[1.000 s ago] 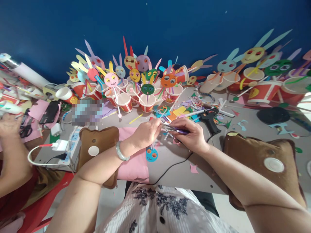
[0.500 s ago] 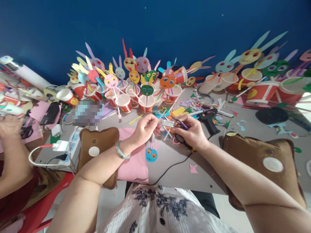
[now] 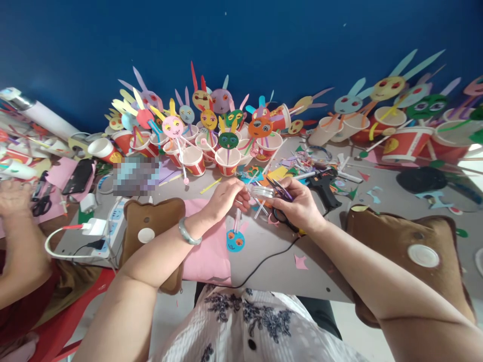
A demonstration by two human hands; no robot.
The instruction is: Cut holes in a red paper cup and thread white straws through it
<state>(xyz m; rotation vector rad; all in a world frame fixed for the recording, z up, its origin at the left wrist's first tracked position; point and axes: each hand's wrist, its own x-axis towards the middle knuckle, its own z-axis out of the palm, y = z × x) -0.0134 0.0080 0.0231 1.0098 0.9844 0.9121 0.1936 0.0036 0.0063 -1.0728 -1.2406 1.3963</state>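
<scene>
Over the middle of the table my right hand (image 3: 298, 203) is closed around a roll of clear tape (image 3: 263, 192) and a pair of scissors (image 3: 281, 190) with dark blades and a purplish handle. My left hand (image 3: 230, 196), a bracelet on its wrist, has its fingers curled and pinched at the loose end of the tape, left of the roll; the thin strip itself hardly shows. Below the hands a blue paper face (image 3: 235, 241) with orange eyes lies on the table, a pale strip running up from it toward my left hand.
Paper cups (image 3: 228, 162) with rabbit-like paper faces line the blue wall. Paper scraps (image 3: 279, 172) and a black glue gun (image 3: 325, 188) lie behind my right hand. Brown cushions (image 3: 411, 256) flank me. A power strip (image 3: 115, 226) and another person's arm (image 3: 22, 241) are at left.
The tape roll has tilted slightly, showing more of its ring, and dropped a little. My left fingers have shifted slightly and spread somewhat. The blue face stays put.
</scene>
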